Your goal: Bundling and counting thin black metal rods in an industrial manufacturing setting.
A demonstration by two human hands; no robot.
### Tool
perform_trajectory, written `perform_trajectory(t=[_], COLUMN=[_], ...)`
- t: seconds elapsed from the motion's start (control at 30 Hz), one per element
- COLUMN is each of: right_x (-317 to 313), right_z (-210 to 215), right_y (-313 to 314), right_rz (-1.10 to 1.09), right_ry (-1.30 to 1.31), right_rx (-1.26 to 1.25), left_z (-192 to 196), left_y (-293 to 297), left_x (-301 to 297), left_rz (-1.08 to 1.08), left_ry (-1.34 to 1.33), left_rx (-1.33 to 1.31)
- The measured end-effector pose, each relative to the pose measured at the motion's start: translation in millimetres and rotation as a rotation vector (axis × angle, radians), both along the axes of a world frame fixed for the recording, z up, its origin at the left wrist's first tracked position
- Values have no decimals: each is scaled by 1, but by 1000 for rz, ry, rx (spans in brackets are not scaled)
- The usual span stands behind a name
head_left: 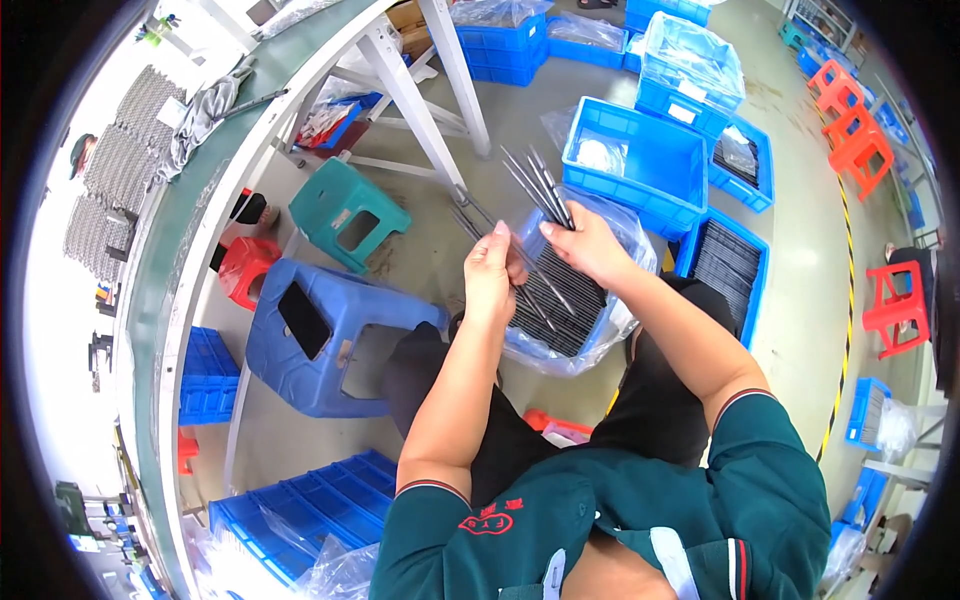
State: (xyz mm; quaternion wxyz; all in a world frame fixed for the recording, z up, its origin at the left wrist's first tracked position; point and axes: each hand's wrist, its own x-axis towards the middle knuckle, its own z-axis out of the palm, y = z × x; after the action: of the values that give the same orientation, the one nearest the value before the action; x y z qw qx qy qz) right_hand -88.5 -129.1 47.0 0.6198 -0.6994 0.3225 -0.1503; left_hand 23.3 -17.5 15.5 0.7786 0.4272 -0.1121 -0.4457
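Note:
My left hand (493, 270) is closed around a few thin dark rods, which stick out above and below the fingers. To its right, my right hand (590, 243) grips a thicker bundle of similar dark rods (540, 185), fanned out at the upper end. Both hands are above a bin lined with clear plastic (625, 320), between my knees. Inside it lie many dark rods (560, 325) side by side. The exact kind of the rods cannot be made out.
A blue stool (275, 345) with a black phone (304, 320) on it stands at my left, near a green stool (350, 215). Blue bins (640, 165) stand ahead, one with dark rods (725, 270) at the right. A long green-topped bench (160, 260) runs along the left.

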Motion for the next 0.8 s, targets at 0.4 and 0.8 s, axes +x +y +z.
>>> perform_trajectory(t=[0.4, 0.8], right_x=[6, -1], right_z=[-1, -2], right_y=[-48, -21], right_rz=[-218, 17], right_ry=[-275, -13], right_rx=[369, 182], left_z=[3, 4], left_y=[16, 12], left_x=[-23, -4], left_rz=[-671, -635], left_ry=[1, 171], left_rx=[194, -45])
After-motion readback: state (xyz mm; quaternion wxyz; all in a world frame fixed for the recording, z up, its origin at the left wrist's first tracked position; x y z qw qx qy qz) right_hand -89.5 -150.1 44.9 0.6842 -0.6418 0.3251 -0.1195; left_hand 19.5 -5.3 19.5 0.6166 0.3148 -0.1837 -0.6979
